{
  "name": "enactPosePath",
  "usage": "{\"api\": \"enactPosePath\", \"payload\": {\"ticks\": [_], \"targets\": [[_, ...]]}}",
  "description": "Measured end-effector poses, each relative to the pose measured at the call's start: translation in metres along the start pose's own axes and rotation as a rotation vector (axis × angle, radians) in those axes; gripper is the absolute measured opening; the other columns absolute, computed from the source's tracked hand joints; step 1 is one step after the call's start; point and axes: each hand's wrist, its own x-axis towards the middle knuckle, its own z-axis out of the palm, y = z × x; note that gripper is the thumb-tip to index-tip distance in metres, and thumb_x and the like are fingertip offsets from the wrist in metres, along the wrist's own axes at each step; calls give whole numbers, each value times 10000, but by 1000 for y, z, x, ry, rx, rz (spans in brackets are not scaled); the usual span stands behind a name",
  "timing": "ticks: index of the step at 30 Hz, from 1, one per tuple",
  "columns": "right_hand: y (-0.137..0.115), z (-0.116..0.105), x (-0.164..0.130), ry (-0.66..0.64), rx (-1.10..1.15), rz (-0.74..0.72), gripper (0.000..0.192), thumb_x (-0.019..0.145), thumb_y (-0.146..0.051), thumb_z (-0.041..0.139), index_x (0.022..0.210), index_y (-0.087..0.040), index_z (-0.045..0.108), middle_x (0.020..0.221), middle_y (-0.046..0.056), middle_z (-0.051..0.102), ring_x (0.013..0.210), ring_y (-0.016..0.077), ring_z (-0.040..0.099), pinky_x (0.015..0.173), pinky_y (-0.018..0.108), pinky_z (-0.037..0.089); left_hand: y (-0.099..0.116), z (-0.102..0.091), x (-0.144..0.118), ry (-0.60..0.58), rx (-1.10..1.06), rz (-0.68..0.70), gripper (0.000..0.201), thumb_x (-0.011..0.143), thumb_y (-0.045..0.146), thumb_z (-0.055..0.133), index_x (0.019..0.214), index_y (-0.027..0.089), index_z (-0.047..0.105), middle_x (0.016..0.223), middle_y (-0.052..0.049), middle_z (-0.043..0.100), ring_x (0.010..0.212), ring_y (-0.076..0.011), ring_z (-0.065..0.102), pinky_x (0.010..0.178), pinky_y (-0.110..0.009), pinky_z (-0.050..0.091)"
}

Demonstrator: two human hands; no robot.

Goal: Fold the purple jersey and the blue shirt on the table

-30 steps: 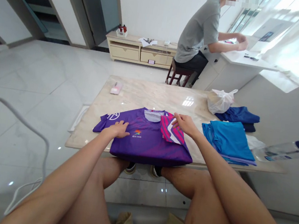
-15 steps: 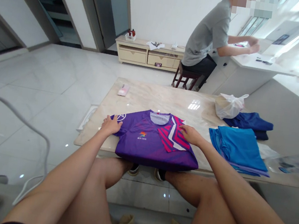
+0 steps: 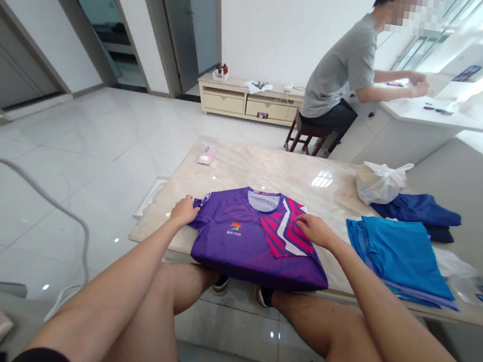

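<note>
Our left hand gripped the left sleeve of the purple jersey, fingers curled around the cloth. The jersey lay at the near edge of the marble table, and our right hand rested on its folded pink-striped sleeve with fingers flat and loosely spread. Further right sat a blue folded stack.

Both bare forearms are stretched forward from the body, converging slightly. The left hand is curled, fingers bent under in a pinch, knuckles up. The right hand is laid flat, palm down, fingers extended leftward and held close together
</note>
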Motion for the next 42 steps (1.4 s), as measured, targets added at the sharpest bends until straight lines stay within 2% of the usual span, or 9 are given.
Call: {"api": "enactPosePath", "payload": {"ticks": [3, 6, 8, 14, 17, 26, 31, 36, 42], "targets": [[-4, -2, 0, -1, 6, -12, 346, 1096, -217, 525, 1272, -146, 814, 1383, 171, 792, 1278, 315, 756, 1123, 366, 542, -1, -1, 0, -10, -32, -74, 540, 989, 342, 687, 1493, 156, 626, 1404, -198, 779, 1328, -300, 742, 1028, -328, 575], [-6, -4, -1, -9, -3, -17, 332, 1095, -215, 528, 1253, -175, 817, 1345, 148, 810, 1249, 303, 764, 1108, 355, 542, -3, -5, -1, -88, -19, -104, 335, 961, 372, 707, 1210, 172, 807, 1232, -178, 843, 1201, -318, 794, 937, -344, 602], [-7, -5, -1, -10, -7, -19, 322, 1092, -216, 536, 1241, -185, 819, 1323, 138, 818, 1232, 298, 770, 1090, 343, 545, -4, -8, -2, -124, -18, -88, 282, 951, 407, 704, 1093, 211, 849, 1160, -144, 863, 1161, -314, 804, 899, -345, 604], [-5, -7, -1, -22, 0, -35, 319, 1096, -220, 536, 1161, -160, 842, 1295, 158, 824, 1195, 300, 779, 1047, 328, 553, 6, -14, -9, -49, 105, -2, 395, 961, 566, 690, 1199, 293, 846, 1341, -113, 828, 1278, -327, 751, 976, -370, 584], [-5, -6, -1, -14, 1, -46, 317, 1093, -219, 540, 1171, -161, 841, 1313, 150, 821, 1211, 292, 774, 1055, 320, 549, 20, -16, -13, -25, 157, 93, 346, 964, 500, 689, 1188, 284, 841, 1361, -113, 818, 1305, -336, 731, 1044, -402, 558], [-2, -7, -2, -18, -4, -40, 288, 1079, -277, 579, 1025, -181, 846, 1140, 141, 852, 1073, 291, 793, 977, 307, 548, 59, -25, -24, -95, 124, 283, 272, 906, 270, 682, 1169, 253, 751, 1249, -108, 830, 1198, -312, 766, 922, -337, 559], [-5, -8, -3, -35, 8, -33, 261, 1057, -327, 621, 1014, -196, 843, 1081, 132, 855, 1052, 294, 795, 954, 305, 550, 71, -29, -29, -32, 54, 191, 439, 952, 297, 701, 1381, 230, 637, 1329, -145, 800, 1221, -317, 764, 931, -354, 568], [-4, -9, -6, -42, 26, -33, 250, 1055, -343, 629, 1058, -209, 840, 1083, 112, 857, 1082, 285, 789, 952, 293, 547, 78, -33, -34, -92, 172, 110, 344, 980, 450, 692, 1218, 218, 781, 1340, -180, 802, 1263, -367, 761, 931, -377, 588], [-10, -6, -8, -19, 64, -33, 284, 1081, -278, 564, 1034, -192, 830, 1102, 125, 847, 1029, 281, 781, 936, 313, 539, 97, -33, -44, -35, 231, 188, 392, 1037, 399, 574, 1287, 186, 787, 1356, -203, 795, 1286, -372, 750, 990, -396, 591]]}}
